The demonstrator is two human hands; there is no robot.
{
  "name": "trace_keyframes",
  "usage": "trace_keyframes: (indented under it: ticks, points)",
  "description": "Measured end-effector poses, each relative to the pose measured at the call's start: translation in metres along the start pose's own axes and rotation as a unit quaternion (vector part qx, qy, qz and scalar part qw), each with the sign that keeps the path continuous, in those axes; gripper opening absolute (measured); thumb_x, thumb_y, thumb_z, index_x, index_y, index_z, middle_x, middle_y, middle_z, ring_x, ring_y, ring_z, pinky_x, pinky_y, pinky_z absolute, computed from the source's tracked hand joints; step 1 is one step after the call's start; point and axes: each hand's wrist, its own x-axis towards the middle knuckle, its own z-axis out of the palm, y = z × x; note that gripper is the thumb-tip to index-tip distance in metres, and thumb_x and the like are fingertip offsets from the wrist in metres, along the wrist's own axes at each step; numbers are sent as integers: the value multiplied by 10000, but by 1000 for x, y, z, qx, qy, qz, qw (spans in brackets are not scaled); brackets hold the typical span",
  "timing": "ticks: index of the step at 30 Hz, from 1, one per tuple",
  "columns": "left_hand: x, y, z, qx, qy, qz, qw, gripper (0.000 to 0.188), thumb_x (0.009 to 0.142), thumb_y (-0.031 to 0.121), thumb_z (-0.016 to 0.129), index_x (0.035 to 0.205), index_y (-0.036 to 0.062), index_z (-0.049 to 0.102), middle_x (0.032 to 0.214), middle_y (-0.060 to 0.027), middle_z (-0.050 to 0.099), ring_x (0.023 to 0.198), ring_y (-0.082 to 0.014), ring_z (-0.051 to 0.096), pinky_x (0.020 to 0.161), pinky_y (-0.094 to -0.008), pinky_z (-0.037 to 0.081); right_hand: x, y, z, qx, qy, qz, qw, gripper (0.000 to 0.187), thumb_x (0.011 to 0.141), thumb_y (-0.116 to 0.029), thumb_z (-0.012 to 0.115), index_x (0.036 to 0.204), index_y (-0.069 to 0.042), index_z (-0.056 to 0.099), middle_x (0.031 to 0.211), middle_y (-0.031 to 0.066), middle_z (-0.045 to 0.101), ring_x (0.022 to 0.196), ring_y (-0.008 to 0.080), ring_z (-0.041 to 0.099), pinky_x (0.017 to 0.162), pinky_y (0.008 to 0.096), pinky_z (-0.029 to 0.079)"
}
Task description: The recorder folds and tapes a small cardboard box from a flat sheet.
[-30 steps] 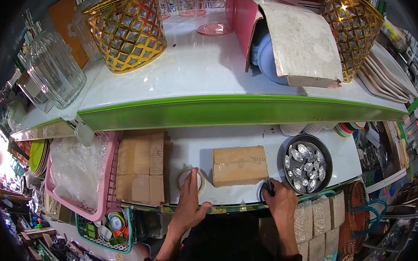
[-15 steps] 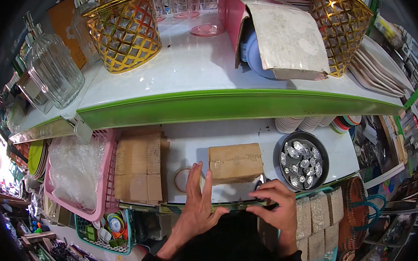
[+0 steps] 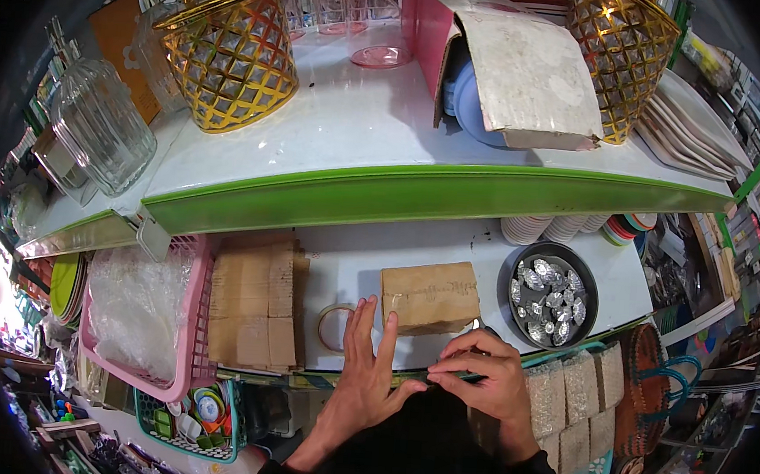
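Note:
My left hand point(image 3: 366, 384) is raised at the lower shelf's front edge, its fingers stretched upward and apart, the thumb pointing right. Close by, my right hand point(image 3: 495, 384) has its fingers bent and the thumb pressed to the fingertips, touching or nearly touching the left thumb tip. Whatever the pinch holds, if anything, is too small to make out. Behind both hands a small brown cardboard box point(image 3: 428, 298) lies on the white shelf. A roll of tape point(image 3: 332, 329) rests just left of it, partly covered by my left fingers.
Folded cardboard point(image 3: 252, 303) and a pink basket point(image 3: 200, 330) with clear plastic stand left. A black round pan point(image 3: 515, 321) holds silvery pieces at right. The green-edged upper shelf point(image 3: 436, 188) overhangs, bearing golden baskets point(image 3: 233, 68) and glass bottles point(image 3: 101, 125).
My right hand has moved left toward the left thumb, and its fingertips have closed onto the thumb. My left hand has shifted slightly right, fingers still spread. The box stays put.

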Motion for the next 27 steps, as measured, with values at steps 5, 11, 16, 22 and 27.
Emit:
trace_keyframes:
  ticks: [5, 11, 16, 22, 27]
  points:
    - [1, -12, 4, 4, 9, -15, 1000, 926, 871, 458, 678, 1517, 2, 197, 1538, -332, 117, 1408, -535, 167, 1144, -609, 176, 5, 6, 0, -2, 18, 0, 1000, 171, 729, -81, 825, 893, -105, 779, 889, 37, 666, 752, 163, 656, 621, 272, 512]
    - [15, -28, 8, 27, 40, -42, 998, 770, 861, 371, 717, 1462, 35, 372, 1521, -255, 257, 1418, -464, 221, 1151, -587, 192, 30, 7, -2, -9, 30, 60, 998, 141, 766, -88, 800, 903, -80, 771, 883, 46, 683, 669, 123, 626, 550, 257, 469]
    - [22, -38, 10, 90, 51, -21, 994, 536, 845, 300, 744, 1307, 79, 586, 1438, -185, 427, 1407, -386, 312, 1147, -572, 234, 56, 14, -2, -3, -19, 84, 996, 132, 770, -59, 794, 897, -43, 762, 819, 49, 696, 639, 83, 599, 554, 230, 449]
    - [19, -49, 22, 6, 107, -19, 994, 421, 801, 178, 785, 1191, 82, 659, 1399, -177, 475, 1365, -388, 396, 1125, -549, 313, 84, 27, 4, 9, -68, 124, 990, 184, 814, -178, 779, 934, -44, 740, 773, 80, 685, 624, 141, 612, 599, 274, 484]
    - [19, -51, 25, -35, 126, -9, 991, 375, 800, 150, 781, 1139, 48, 657, 1404, -183, 496, 1333, -382, 450, 1121, -540, 327, 97, 40, 7, -4, -171, 125, 977, 179, 826, -207, 755, 937, -66, 742, 779, 97, 689, 654, 164, 616, 629, 308, 482]
